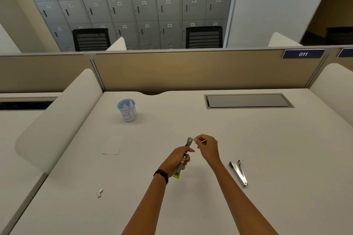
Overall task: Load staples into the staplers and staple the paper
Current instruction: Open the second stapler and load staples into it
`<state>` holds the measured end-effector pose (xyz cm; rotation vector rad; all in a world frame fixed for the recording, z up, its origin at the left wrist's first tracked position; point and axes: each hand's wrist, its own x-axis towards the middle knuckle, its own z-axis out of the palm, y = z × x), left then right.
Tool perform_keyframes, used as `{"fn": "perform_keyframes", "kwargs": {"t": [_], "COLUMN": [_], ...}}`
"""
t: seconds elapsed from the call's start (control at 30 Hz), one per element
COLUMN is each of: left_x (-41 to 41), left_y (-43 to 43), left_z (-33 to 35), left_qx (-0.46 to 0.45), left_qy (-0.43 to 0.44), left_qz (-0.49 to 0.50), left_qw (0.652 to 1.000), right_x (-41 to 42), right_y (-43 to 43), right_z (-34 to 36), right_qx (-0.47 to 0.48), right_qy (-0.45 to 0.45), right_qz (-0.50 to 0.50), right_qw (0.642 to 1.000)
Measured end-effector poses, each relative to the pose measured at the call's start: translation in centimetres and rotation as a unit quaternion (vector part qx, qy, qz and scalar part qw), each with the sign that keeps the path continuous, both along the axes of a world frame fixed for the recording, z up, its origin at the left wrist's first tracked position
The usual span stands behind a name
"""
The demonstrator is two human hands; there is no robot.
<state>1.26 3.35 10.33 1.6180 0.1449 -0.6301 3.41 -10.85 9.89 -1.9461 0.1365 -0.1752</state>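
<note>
Centre of the frame: an opened stapler (183, 158) with a yellow-green end is held off the surface (267, 149), its far end pointing toward the top of the frame. The left hand (176, 160) has its grip clenched around the stapler's middle, apparently to steady the open channel for loading. Just right of the stapler's far tip, the right hand (207, 149) pinches a thin pale strip, probably a staple strip (202, 141), between fingertips close to the channel mouth; the strip is too small to identify with certainty. The loading step appears to be in hand, with insertion not yet done.

Lower right of centre: a second stapler (238, 172), metallic, lies open on the surface, within reach, likely awaiting its own load. Lower left: a small staple block (99, 192) rests on the surface as spare stock. Left of centre: a paper sheet (112, 145) lies flat, unstapled as far as can be seen. Above it stands a blue-rimmed cup (127, 109) holding folded slips. A partition (191, 70) bounds the far edge.
</note>
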Motion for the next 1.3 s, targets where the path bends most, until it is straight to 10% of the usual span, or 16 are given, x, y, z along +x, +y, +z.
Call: {"fn": "perform_keyframes", "kwargs": {"t": [0.5, 1.3], "left_x": [-0.9, 0.0], "left_y": [0.3, 1.5], "left_z": [0.6, -0.2], "left_qx": [-0.06, -0.289], "left_qy": [0.012, 0.162], "left_qz": [-0.028, 0.205], "left_qw": [0.998, 0.921], "right_x": [-0.3, -2.0], "right_y": [0.9, -0.9], "right_z": [1.4, 1.3], "right_qx": [0.261, 0.229], "right_qy": [0.146, 0.095], "right_qz": [0.064, 0.279], "right_qw": [0.952, 0.928]}}
